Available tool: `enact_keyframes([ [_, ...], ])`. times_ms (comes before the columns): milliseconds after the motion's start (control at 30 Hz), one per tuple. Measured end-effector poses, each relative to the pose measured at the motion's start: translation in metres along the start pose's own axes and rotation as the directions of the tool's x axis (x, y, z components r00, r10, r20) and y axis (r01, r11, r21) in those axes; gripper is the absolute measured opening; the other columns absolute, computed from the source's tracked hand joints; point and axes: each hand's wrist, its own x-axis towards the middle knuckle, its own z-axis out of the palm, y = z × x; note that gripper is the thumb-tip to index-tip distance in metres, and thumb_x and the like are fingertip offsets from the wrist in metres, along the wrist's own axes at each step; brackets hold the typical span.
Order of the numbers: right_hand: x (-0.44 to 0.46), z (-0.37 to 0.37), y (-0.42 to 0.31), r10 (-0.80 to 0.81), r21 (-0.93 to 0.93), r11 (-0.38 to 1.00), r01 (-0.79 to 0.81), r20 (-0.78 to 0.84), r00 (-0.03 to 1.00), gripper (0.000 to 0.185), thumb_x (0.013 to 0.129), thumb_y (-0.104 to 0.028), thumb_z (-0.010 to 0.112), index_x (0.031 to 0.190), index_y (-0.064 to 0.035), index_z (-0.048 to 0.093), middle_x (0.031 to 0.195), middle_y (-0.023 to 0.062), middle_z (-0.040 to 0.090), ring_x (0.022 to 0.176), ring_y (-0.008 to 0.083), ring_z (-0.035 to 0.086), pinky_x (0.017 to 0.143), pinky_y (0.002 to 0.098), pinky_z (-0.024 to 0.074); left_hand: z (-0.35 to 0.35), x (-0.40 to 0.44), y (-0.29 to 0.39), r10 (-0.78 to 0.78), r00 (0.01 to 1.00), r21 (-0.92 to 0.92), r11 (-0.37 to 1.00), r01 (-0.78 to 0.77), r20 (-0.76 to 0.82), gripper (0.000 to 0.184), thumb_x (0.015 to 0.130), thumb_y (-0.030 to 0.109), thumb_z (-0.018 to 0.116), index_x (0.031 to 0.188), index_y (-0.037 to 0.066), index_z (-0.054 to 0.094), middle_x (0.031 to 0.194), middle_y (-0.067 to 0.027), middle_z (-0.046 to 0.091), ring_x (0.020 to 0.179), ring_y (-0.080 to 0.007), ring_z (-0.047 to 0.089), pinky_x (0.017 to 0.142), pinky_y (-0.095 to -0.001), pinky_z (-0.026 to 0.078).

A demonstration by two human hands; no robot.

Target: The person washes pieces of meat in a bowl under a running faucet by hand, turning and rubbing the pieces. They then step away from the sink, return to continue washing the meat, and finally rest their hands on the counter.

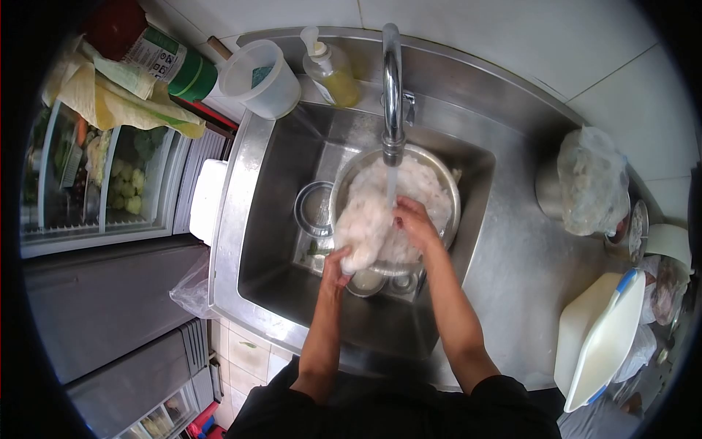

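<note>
Water runs from the metal faucet onto a pale, whitish-pink soft mass in a round metal bowl inside the sink. My left hand grips the lower left end of a lump of this mass, at the bowl's front left rim. Beside the stream, my right hand touches the lump's right side with bent fingers; what its fingertips hold is hard to make out. More of the same pale material lies under and behind the lump.
Small metal dishes lie in the sink around the bowl. Behind it stand a soap bottle and a plastic tub. On the right are a bagged container and a white bin. A glass-fronted fridge is at left.
</note>
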Motion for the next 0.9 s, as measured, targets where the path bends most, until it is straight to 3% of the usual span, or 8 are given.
enact_keyframes([
  [67, 0.004, -0.007, 0.002, 0.065, -0.042, 0.997, -0.063, 0.043, 0.997, 0.036, 0.085, -0.003, 0.059, 0.121, 0.002, 0.058, 0.075, 0.0006, 0.057, 0.061, 0.0096, 0.051, 0.053, 0.0241, 0.04, -0.001, -0.001, 0.002, -0.017, 1.0, 0.001, 1.0, 0.017, 0.0, 0.064, 0.081, 0.015, 0.066, 0.136, -0.007, 0.042, 0.127, -0.0192, 0.059, 0.112, -0.0326, 0.063, 0.098, -0.0454, 0.052],
  [267, 0.003, 0.004, -0.012, 0.051, -0.053, 0.997, -0.053, -0.054, 0.997, 0.032, 0.081, 0.001, 0.057, 0.112, -0.0009, 0.06, 0.076, 0.0001, 0.057, 0.059, 0.0093, 0.049, 0.052, 0.0236, 0.0398, 0.004, 0.001, 0.004, -0.007, 1.0, 0.024, 1.0, 0.007, -0.03, 0.065, 0.081, 0.015, 0.067, 0.136, -0.006, 0.042, 0.127, -0.0189, 0.059, 0.112, -0.032, 0.063, 0.097, -0.0447, 0.052],
  [367, 0.01, 0.006, -0.003, -0.124, -0.134, 0.984, 0.119, -0.029, 0.992, 0.031, 0.081, -0.004, 0.055, 0.111, 0.0012, 0.059, 0.081, 0.0024, 0.06, 0.059, 0.0088, 0.051, 0.047, 0.0252, 0.0397, 0.007, 0.003, 0.005, 0.006, 0.998, 0.036, 0.999, -0.004, -0.064, 0.065, 0.081, 0.016, 0.068, 0.136, -0.006, 0.043, 0.126, -0.0185, 0.059, 0.111, -0.0317, 0.063, 0.098, -0.0443, 0.052],
  [567, 0.011, 0.005, 0.001, -0.106, -0.248, 0.965, 0.086, -0.066, 0.992, 0.029, 0.08, -0.008, 0.052, 0.105, 0.0023, 0.062, 0.079, 0.0046, 0.062, 0.059, 0.0107, 0.054, 0.044, 0.0287, 0.0436, 0.01, 0.005, 0.006, 0.005, 0.999, 0.032, 0.999, -0.004, -0.038, 0.066, 0.08, 0.016, 0.068, 0.137, -0.006, 0.042, 0.126, -0.0176, 0.06, 0.111, -0.0314, 0.063, 0.099, -0.0445, 0.05],
  [733, 0.013, 0.003, 0.009, -0.035, -0.296, 0.955, -0.025, -0.195, 0.98, 0.033, 0.08, -0.012, 0.047, 0.102, 0.0054, 0.062, 0.084, 0.0113, 0.064, 0.072, 0.0218, 0.06, 0.066, 0.0343, 0.0504, 0.015, -0.005, 0.009, 0.004, 1.0, 0.074, 0.997, -0.003, -0.019, 0.069, 0.078, 0.015, 0.069, 0.138, -0.006, 0.041, 0.126, -0.0181, 0.059, 0.111, -0.0315, 0.063, 0.098, -0.0442, 0.051],
  [900, 0.03, -0.01, 0.042, -0.15, -0.342, 0.937, 0.074, -0.203, 0.968, 0.034, 0.08, -0.014, 0.046, 0.102, 0.0053, 0.063, 0.094, 0.0196, 0.065, 0.093, 0.0306, 0.061, 0.087, 0.0358, 0.0463, 0.011, -0.008, 0.012, 0.009, 1.0, 0.157, 0.988, -0.005, -0.026, 0.069, 0.077, 0.013, 0.069, 0.138, -0.005, 0.041, 0.125, -0.0181, 0.06, 0.11, -0.0318, 0.063, 0.094, -0.0439, 0.054],
])
